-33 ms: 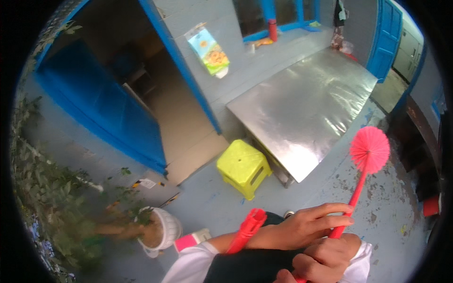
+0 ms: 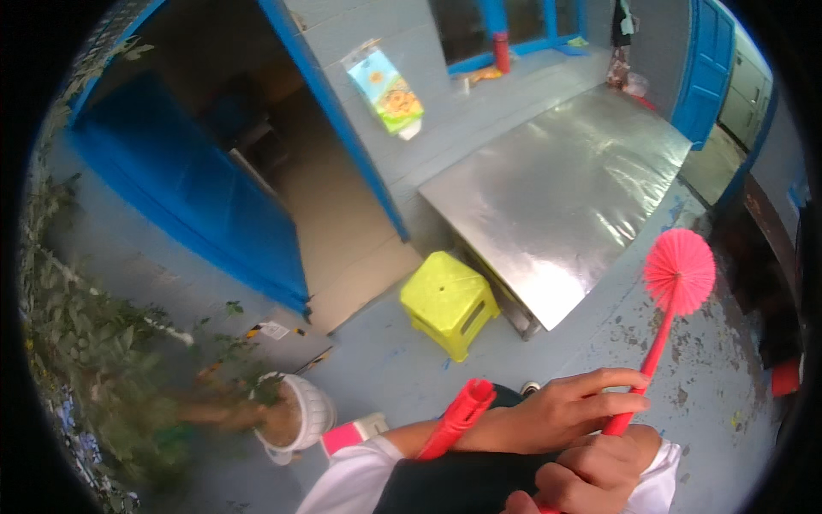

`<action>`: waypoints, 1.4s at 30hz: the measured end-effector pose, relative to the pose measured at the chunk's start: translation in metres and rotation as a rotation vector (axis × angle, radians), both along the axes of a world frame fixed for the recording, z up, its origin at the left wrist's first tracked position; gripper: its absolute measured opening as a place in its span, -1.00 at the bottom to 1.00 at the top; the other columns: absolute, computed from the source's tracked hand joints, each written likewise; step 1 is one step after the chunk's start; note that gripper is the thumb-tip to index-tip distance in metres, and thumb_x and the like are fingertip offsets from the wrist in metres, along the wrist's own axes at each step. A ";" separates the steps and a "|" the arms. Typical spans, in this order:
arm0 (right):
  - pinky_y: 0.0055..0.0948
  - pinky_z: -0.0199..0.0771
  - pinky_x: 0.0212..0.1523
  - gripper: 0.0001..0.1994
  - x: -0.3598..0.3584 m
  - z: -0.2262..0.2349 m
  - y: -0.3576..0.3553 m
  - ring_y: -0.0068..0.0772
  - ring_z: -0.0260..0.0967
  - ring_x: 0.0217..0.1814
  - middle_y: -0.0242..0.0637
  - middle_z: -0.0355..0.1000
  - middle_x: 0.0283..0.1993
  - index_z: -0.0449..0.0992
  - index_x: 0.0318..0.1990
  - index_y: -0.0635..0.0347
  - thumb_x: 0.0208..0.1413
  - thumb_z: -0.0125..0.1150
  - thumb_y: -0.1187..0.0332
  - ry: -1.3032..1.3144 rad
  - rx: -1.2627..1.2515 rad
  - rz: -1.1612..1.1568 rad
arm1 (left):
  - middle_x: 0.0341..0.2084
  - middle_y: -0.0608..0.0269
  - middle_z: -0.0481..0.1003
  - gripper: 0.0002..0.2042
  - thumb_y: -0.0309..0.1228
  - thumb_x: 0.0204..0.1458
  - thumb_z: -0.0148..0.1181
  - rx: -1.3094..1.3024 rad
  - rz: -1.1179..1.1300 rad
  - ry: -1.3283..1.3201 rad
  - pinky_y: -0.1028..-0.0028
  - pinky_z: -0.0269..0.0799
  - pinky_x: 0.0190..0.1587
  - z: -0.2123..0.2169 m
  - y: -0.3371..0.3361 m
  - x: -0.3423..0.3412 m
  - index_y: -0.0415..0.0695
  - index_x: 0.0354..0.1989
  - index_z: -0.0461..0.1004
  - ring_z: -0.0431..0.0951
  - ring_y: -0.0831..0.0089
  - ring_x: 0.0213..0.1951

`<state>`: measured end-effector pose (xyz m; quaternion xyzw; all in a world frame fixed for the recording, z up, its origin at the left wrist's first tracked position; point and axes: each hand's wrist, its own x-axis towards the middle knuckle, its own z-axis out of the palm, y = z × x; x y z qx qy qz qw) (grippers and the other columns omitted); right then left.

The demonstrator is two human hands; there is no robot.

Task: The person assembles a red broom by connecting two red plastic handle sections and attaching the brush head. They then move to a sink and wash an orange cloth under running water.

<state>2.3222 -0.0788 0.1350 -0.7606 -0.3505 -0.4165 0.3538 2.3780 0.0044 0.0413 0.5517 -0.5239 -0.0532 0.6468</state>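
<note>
A pinkish-red toilet brush [image 2: 681, 272] with a round bristled head points up and away at the right. Along its handle, the fingers of my left hand [image 2: 561, 411] are closed around the upper part. Just below, my right hand [image 2: 595, 471] is wrapped round the handle; a bit of red shows beneath it at the lower edge. A red plastic tube [image 2: 462, 420] with a slotted open end lies against my left forearm. Its lower end is hidden, and I cannot tell what supports it.
A silver-topped table [image 2: 556, 197] stands against the wall, a yellow-green stool [image 2: 445, 295] beside it. At left are an open blue door [image 2: 197, 197] and a leafy plant in a white pot [image 2: 312, 411]. A pink-and-white box [image 2: 353, 434] sits near my left sleeve.
The whole view has shifted slightly, so the surroundings sit a little further right. Both hands keep the same hold on the brush.
</note>
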 end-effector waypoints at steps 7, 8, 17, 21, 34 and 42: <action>-0.53 0.13 -0.65 -0.75 -0.015 -0.001 0.008 -0.42 0.13 -0.66 -0.34 0.28 -0.55 0.46 -0.43 0.04 -0.42 0.27 0.44 0.150 0.114 -0.104 | 0.01 0.14 0.41 -0.70 -0.63 -0.03 0.20 -0.090 0.075 0.006 0.43 0.53 -0.13 0.003 -0.011 -0.006 -0.13 -0.09 0.43 0.55 0.20 -0.09; -0.52 0.13 -0.65 -0.76 -0.015 -0.002 0.008 -0.41 0.12 -0.66 -0.34 0.28 -0.56 0.45 -0.44 0.06 -0.41 0.27 0.44 0.109 0.069 -0.093 | 0.01 0.14 0.41 -0.71 -0.62 -0.03 0.20 -0.093 0.078 0.014 0.43 0.54 -0.13 0.002 -0.012 -0.006 -0.12 -0.10 0.43 0.55 0.20 -0.09; -0.45 0.15 -0.65 -0.81 -0.012 0.002 0.011 -0.36 0.10 -0.71 -0.31 0.20 -0.67 0.41 -0.58 0.27 -0.38 0.28 0.39 0.206 0.192 -0.016 | 0.03 0.14 0.40 -0.70 -0.61 -0.04 0.22 -0.097 0.137 0.001 0.39 0.56 -0.15 0.003 -0.011 -0.003 -0.10 -0.10 0.41 0.55 0.18 -0.06; -0.45 0.14 -0.65 -0.81 -0.012 0.003 0.012 -0.35 0.11 -0.71 -0.31 0.19 -0.66 0.43 -0.56 0.27 -0.38 0.27 0.39 0.225 0.171 -0.030 | 0.02 0.15 0.40 -0.71 -0.59 -0.03 0.22 -0.094 0.162 0.012 0.37 0.57 -0.15 0.003 -0.013 -0.002 -0.09 -0.11 0.40 0.55 0.18 -0.06; -0.45 0.15 -0.62 -0.83 -0.007 -0.002 0.006 -0.36 0.12 -0.65 -0.31 0.23 -0.57 0.43 -0.49 0.20 -0.29 0.25 0.37 0.177 0.098 0.013 | -0.02 0.19 0.41 -0.73 -0.56 -0.03 0.23 -0.137 0.208 0.038 0.36 0.55 -0.15 0.005 -0.017 0.002 -0.07 -0.14 0.41 0.55 0.18 -0.11; -0.45 0.14 -0.62 -0.82 -0.004 -0.003 0.002 -0.37 0.15 -0.60 -0.31 0.27 -0.53 0.45 -0.41 0.14 -0.24 0.25 0.36 0.134 0.058 0.046 | -0.05 0.20 0.43 -0.76 -0.57 -0.03 0.22 -0.157 0.233 0.029 0.37 0.54 -0.16 0.007 -0.019 0.003 -0.08 -0.16 0.43 0.55 0.20 -0.12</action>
